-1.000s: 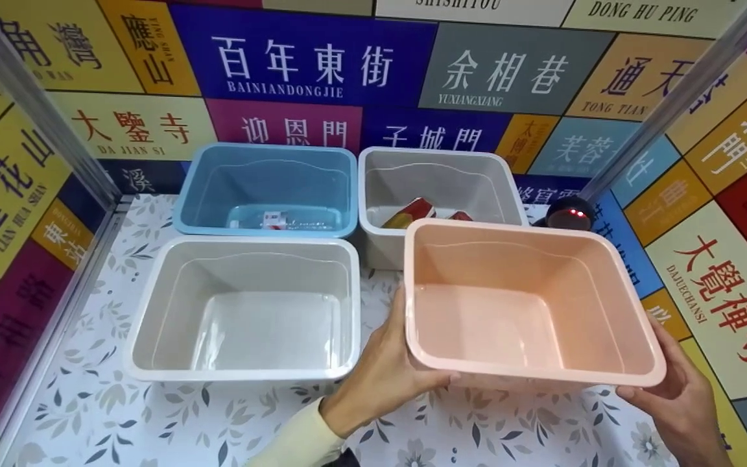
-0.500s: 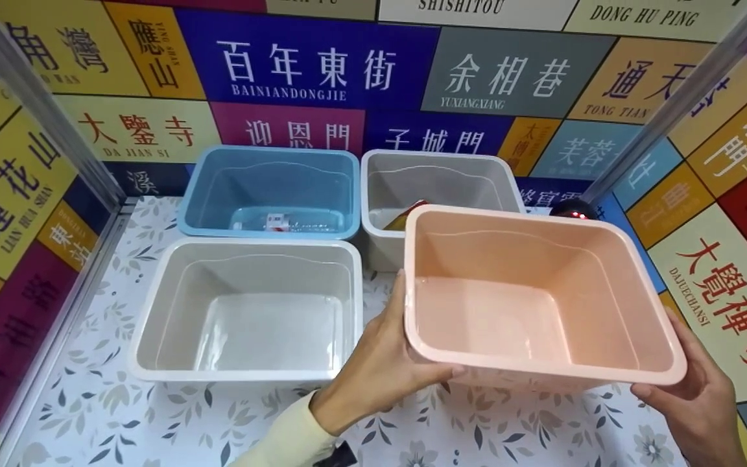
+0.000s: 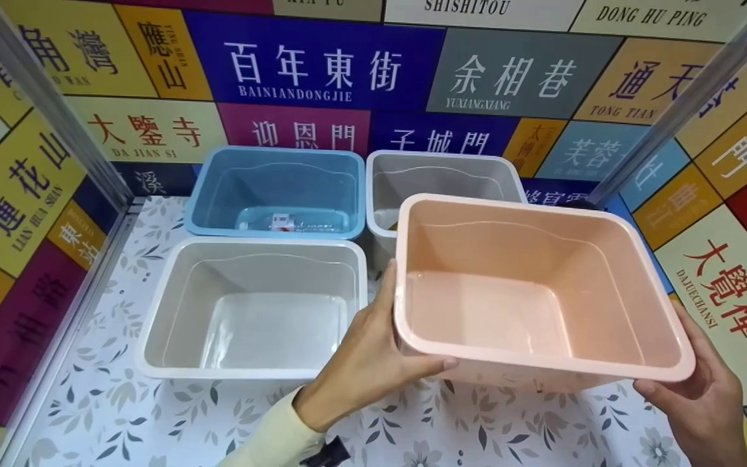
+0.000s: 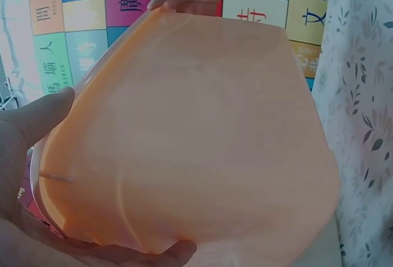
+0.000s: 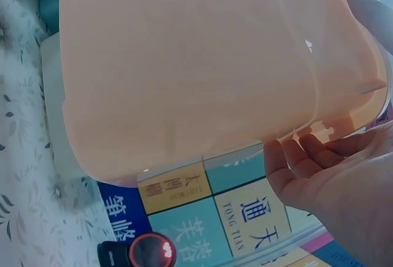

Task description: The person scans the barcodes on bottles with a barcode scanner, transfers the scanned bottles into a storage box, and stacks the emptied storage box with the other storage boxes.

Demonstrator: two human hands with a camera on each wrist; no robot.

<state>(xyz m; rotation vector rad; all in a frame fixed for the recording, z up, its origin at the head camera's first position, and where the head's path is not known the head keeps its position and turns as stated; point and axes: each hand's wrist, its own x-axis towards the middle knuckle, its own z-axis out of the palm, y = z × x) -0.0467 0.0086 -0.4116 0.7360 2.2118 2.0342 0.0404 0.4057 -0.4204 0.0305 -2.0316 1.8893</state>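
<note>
A peach plastic bin (image 3: 490, 305) hangs above the table, tilted, with nothing seen inside it. My left hand (image 3: 367, 357) grips its left end, thumb along the near wall below the rim. My right hand (image 3: 704, 389) holds the near right corner, its thumb under the rim. In the left wrist view the bin's outer wall (image 4: 196, 126) fills most of the picture, with the left hand's fingers spread against it. The right wrist view has the right hand's curled fingertips (image 5: 295, 156) at the bin's side.
A white bin (image 3: 257, 373) stands left of the peach one. Behind it is a blue bin (image 3: 276, 155) with a clear bottle (image 3: 283, 222) inside. A grey bin (image 3: 441, 155) stands back right, partly hidden. A dark round device (image 5: 152, 251) with red lights sits near the printed wall.
The peach bin has risen toward the camera and tilted more, hiding the red packets in the grey bin. Both hands keep their hold on it.
</note>
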